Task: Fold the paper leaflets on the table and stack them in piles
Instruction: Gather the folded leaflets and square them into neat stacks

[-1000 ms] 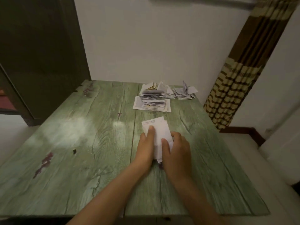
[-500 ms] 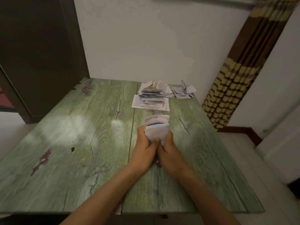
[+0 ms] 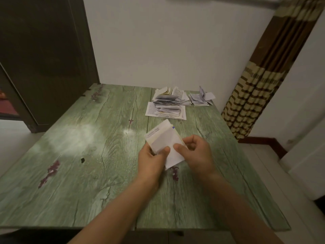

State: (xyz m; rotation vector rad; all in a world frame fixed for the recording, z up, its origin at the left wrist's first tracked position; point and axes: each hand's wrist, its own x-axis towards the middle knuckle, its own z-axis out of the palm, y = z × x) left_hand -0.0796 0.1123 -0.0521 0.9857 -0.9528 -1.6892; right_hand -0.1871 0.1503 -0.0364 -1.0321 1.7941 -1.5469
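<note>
Green wooden table [image 3: 73, 155]: both hands pinch a partly folded leaflet [image 3: 164, 141] above its middle, left hand [image 3: 153, 160] thumb on top, right hand [image 3: 195, 154] fingers curled; folded piles [image 3: 168, 105], apparently two, behind.

Green-washed wood-grain table [image 3: 88, 173] fills most of the frame, two planks with a seam running up the centre, dark red blotches [image 3: 51, 170] at lower left, more at the upper-left corner [image 3: 96, 94], and a small dark chip [image 3: 82, 160] left of centre. At upper centre a tall pile of folded leaflets [image 3: 168, 106] sits on a flat printed sheet [image 3: 150, 110] (a few loose folded ones lean just behind it). Just beside it to the right, near the table's far right corner, lies a smaller pile [image 3: 200, 99], with some of its top pieces sticking up half open.
</note>
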